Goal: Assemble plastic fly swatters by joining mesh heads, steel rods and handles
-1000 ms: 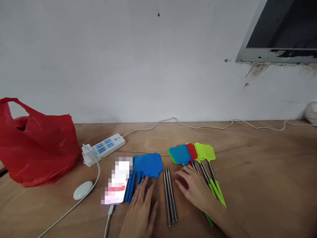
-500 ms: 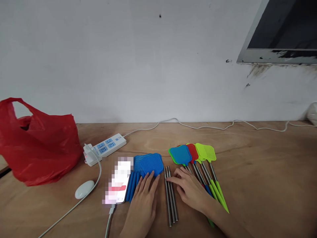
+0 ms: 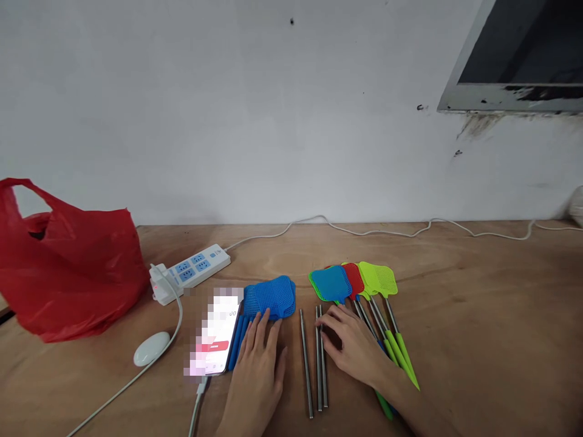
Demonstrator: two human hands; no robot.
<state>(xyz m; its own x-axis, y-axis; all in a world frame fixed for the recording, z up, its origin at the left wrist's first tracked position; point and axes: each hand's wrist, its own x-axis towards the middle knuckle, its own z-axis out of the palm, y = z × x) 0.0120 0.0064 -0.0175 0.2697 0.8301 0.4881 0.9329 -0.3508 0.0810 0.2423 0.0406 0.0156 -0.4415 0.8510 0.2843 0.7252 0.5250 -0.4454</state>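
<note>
My left hand (image 3: 255, 370) lies palm down with its fingers spread, the fingertips at the lower edge of the blue fly swatter heads (image 3: 272, 296). Several blue handles (image 3: 237, 343) lie beside it, partly under the fingers. My right hand (image 3: 353, 346) is open and loosely curved, its fingertips at two metal rods (image 3: 319, 370) lying close together. A third metal rod (image 3: 306, 364) lies apart, between the hands. Beyond and beside the right hand is a fan of assembled fly swatters: a blue head (image 3: 331, 283), a red head (image 3: 354, 278) and yellow-green heads (image 3: 382, 280).
A lit phone (image 3: 218, 334) on a cable lies left of the blue handles. Farther left are a white power strip (image 3: 195, 270), a white oval object (image 3: 152, 349) and a red plastic bag (image 3: 77, 267). A white cord (image 3: 364, 233) runs along the wall.
Two metal rods have moved right with my right fingers, leaving a gap to the third. My left hand has shifted slightly left, and the blue heads now overlap more.
</note>
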